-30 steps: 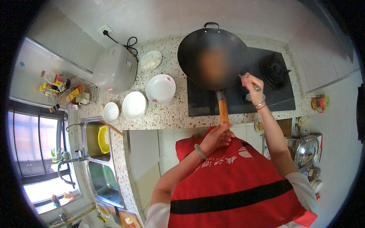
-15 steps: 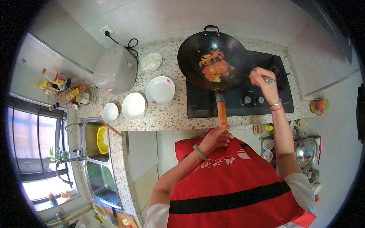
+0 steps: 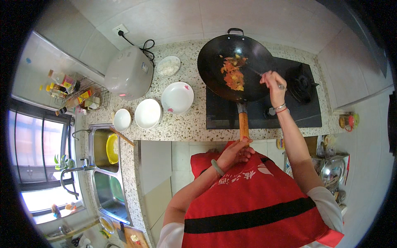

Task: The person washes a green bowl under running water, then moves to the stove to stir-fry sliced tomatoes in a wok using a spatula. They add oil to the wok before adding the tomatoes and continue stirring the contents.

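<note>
A black wok [image 3: 215,76] stands over the hob, its small loop handle toward the wall. Orange-red and yellow cooked pieces, perhaps tomato and egg, form a narrow heap [image 3: 233,76] in it. My left hand [image 3: 237,153] is closed round the near end of the wok's wooden handle [image 3: 243,124]. Above the wok's right side, my right hand [image 3: 273,84] grips what looks like a metal spatula [image 3: 282,87]. Its rounded handle end pokes out of my fist, while its working end is blurred against the dark wok.
Beside the wok lies the black hob [image 3: 264,118] with a free burner [image 3: 304,84]. Leftward on the speckled counter are a plate of white food [image 3: 168,66], white bowls [image 3: 148,113], a flower-patterned dish [image 3: 178,98] and a grey appliance [image 3: 129,74]. A sink [image 3: 106,144] is farther left.
My right hand has moved left over the wok with the spatula. The food has gone from a broad spread to a narrower heap. My left hand still holds the wok handle.
</note>
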Demonstrator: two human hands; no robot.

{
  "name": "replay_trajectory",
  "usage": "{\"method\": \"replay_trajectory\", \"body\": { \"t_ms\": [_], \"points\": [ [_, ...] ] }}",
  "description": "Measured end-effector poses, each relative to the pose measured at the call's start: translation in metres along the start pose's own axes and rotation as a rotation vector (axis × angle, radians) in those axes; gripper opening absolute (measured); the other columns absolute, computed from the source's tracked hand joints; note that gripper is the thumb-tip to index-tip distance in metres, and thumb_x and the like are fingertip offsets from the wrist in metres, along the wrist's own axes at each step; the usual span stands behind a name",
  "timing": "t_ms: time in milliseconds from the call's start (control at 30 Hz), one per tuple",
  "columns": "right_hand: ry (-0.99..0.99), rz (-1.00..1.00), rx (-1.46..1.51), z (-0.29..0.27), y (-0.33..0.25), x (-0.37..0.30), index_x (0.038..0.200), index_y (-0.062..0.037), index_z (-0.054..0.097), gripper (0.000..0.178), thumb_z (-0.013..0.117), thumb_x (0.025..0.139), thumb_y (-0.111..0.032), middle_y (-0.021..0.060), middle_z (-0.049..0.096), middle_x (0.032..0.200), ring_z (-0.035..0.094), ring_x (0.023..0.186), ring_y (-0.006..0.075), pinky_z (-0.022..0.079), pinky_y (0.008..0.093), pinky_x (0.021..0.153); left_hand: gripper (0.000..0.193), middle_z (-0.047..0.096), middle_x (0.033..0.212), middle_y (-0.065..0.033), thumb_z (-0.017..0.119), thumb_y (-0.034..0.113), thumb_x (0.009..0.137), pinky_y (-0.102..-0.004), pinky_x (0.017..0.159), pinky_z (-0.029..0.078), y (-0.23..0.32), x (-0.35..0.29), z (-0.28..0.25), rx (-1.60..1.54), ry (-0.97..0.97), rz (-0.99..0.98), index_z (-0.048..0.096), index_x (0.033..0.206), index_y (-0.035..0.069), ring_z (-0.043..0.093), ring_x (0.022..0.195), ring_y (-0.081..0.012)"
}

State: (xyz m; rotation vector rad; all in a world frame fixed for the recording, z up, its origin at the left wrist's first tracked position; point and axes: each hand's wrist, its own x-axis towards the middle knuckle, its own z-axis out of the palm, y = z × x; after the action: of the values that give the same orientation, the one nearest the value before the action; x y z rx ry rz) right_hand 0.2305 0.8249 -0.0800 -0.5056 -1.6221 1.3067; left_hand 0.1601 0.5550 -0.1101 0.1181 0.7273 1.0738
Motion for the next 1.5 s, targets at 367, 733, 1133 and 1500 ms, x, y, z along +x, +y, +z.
{"method": "replay_trajectory", "body": {
  "t_ms": [367,733,1133,1500],
  "points": [
    [-0.019,0.088,0.073,0.01,-0.055,-0.02,0.057,-0.0062,0.037,0.035,0.05,0.09,-0.008,0.0015,0.04,0.058,0.045,0.061,0.0129,0.038,0.0272,0.062,0.043,0.061,0.09,-0.0059,0.047,0.043,0.094,-0.0249,0.067,0.048,0.001,0.0,-0.001,-0.012,0.009,-0.017,0.048,0.121,0.009,0.056,0.072,-0.0103],
    [-0.082,0.084,0.008,0.003,-0.081,-0.012,0.06,-0.0051,0.044,0.031,0.051,0.089,-0.012,0.0032,0.049,0.062,0.043,0.059,0.0093,0.032,0.0228,0.058,0.046,0.06,0.092,-0.0035,0.048,0.046,0.093,-0.0272,0.069,0.045,0.007,-0.007,0.007,0.044,0.016,0.001,0.049,0.121,0.01,0.054,0.074,-0.0122],
    [0.093,0.361,0.294,0.011,-0.085,0.016,0.059,-0.0116,0.037,0.034,0.055,0.088,-0.014,-0.0009,0.04,0.057,0.049,0.062,0.0133,0.042,0.0285,0.059,0.048,0.06,0.092,-0.0031,0.049,0.047,0.092,-0.0271,0.069,0.045,0.001,-0.002,0.004,-0.001,0.011,-0.019,0.049,0.122,0.01,0.053,0.073,-0.0126],
    [0.043,0.09,0.128,0.011,-0.03,0.018,0.057,-0.006,0.038,0.036,0.054,0.089,-0.011,0.0011,0.038,0.057,0.045,0.058,0.0136,0.039,0.0288,0.061,0.048,0.061,0.091,-0.0059,0.048,0.045,0.093,-0.024,0.065,0.047,0.002,0.0,0.0,0.007,0.0,-0.009,0.048,0.123,0.008,0.056,0.072,-0.0104]
  ]
}}
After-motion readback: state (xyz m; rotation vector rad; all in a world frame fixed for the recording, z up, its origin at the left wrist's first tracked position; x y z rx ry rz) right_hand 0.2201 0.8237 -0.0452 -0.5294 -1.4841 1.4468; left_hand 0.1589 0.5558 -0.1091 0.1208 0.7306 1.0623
